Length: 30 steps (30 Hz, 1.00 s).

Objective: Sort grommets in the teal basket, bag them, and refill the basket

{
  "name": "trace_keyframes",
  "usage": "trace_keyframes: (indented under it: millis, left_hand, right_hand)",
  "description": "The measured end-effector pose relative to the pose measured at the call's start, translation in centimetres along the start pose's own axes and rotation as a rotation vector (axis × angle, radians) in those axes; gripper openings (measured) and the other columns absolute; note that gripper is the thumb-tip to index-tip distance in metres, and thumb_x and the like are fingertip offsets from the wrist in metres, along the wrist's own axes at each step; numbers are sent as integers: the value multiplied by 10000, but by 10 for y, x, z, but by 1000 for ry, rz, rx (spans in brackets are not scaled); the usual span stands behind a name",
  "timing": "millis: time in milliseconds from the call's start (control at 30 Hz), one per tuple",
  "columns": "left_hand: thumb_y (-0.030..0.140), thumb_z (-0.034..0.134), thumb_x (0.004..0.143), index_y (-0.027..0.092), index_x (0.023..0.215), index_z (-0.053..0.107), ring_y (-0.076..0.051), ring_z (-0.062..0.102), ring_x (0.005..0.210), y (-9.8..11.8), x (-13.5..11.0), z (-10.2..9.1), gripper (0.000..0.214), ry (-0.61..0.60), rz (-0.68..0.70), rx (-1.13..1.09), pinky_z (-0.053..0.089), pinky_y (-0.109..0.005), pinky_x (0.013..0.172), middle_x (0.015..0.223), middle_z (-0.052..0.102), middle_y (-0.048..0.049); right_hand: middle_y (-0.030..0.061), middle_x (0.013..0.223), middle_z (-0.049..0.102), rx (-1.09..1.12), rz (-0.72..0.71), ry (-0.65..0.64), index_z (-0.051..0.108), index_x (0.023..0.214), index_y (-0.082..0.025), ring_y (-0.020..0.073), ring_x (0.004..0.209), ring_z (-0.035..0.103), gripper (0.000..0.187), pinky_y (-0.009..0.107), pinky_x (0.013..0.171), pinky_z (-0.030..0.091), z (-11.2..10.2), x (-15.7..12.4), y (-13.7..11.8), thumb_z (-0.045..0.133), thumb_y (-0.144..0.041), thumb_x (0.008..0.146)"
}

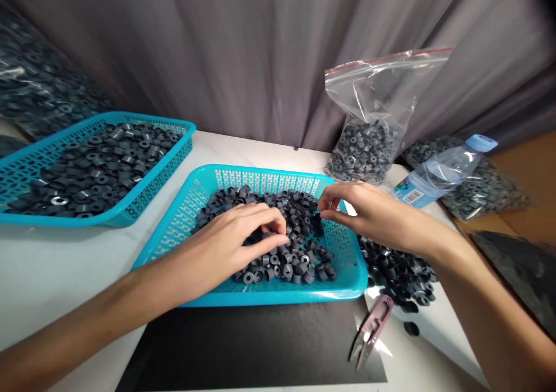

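Observation:
Small dark grey ring-shaped pieces (299, 259) with holes through them fill much of a blue perforated plastic basket (278, 296). My left hand (243, 230) reaches over the basket's middle, its fingers curled and the thumb close to the index fingertip; whatever they may pinch is hidden. At the basket's right side, my right hand (351, 207) has thumb and fingertips drawn together just above the pieces. A dark piece shows by those fingertips, but I cannot tell whether it is held.
Another blue basket (125, 212) of similar pieces stands left. A zip bag (369, 143), a water bottle (447, 172) and another filled bag (486, 189) are at the right. Loose black pieces (399, 270) and pink-handled thread snips (371, 328) lie near a black mat (252, 345).

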State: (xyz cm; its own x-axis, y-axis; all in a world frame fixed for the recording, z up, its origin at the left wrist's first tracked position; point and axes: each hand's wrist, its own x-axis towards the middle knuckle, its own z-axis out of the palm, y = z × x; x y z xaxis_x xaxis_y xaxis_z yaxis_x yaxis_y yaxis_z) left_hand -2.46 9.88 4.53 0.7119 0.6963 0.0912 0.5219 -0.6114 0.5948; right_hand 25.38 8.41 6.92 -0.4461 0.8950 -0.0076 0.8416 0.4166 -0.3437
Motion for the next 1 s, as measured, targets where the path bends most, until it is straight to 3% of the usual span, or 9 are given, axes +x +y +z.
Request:
trace_keyframes:
  millis: [133, 233, 300, 500, 700, 833, 1000]
  left_hand:
    - [435, 594, 1004, 247, 974, 702, -136, 638, 810, 2, 4, -1, 218, 76, -18, -132, 501, -268, 778, 946, 719, 33]
    - [423, 627, 985, 240, 973, 707, -134, 671, 805, 3, 6, 0, 200, 99, -29, -191, 529, -261, 773, 955, 739, 29]
    - [433, 639, 974, 239, 1007, 704, -143, 693, 823, 3, 7, 0, 207, 92, -58, -235, 550, -266, 782, 972, 749, 20]
    - [459, 563, 1013, 282, 1138, 700, -136, 671, 734, 3, 3, 0, 256, 10, -103, -291, 552, -256, 693, 836, 714, 31]
    - [464, 527, 1033, 269, 1061, 746, -151, 672, 857, 4, 2, 0, 295, 35, -56, -222, 557, -299, 843, 1007, 743, 9]
    - [485, 535, 1030, 297, 1122, 735, -161, 694, 983, 1, 3, 2, 290, 25, -70, -254, 550, -285, 876, 1103, 754, 27]
    - [506, 596, 998, 328, 1181, 726, -155, 718, 1042, -5, 3, 4, 287, 6, -96, -329, 557, -275, 934, 1167, 759, 44]
  right_hand:
    - [44, 1070, 698, 25, -107, -150, 678, 1058, -236, 216, 1049, 608, 113, 338, 915, 462, -7, -17, -14, 627, -301, 981]
    - [47, 1068, 696, 33, -137, -320, 689, 1046, -227, 215, 1083, 587, 115, 327, 934, 462, -7, -26, -29, 680, -196, 935]
    - [60, 1053, 699, -29, -137, -348, 704, 1030, -209, 229, 1084, 582, 150, 356, 978, 443, -2, -26, -35, 711, -143, 895]
    - [65, 1022, 688, -63, -168, -274, 733, 954, -193, 229, 1069, 580, 126, 385, 1014, 410, 10, -17, -30, 669, -98, 903]
    - [53, 1018, 656, -53, -160, -169, 722, 947, -229, 206, 960, 594, 151, 334, 860, 452, 1, -13, -24, 584, -175, 975]
    - [87, 1101, 629, -108, -111, -55, 699, 1007, -202, 211, 980, 610, 156, 330, 860, 458, 3, -7, -20, 545, -182, 990]
    - [100, 1022, 672, -135, -56, 11, 673, 996, -167, 211, 915, 643, 192, 333, 833, 456, 3, -2, -18, 483, -185, 1014]
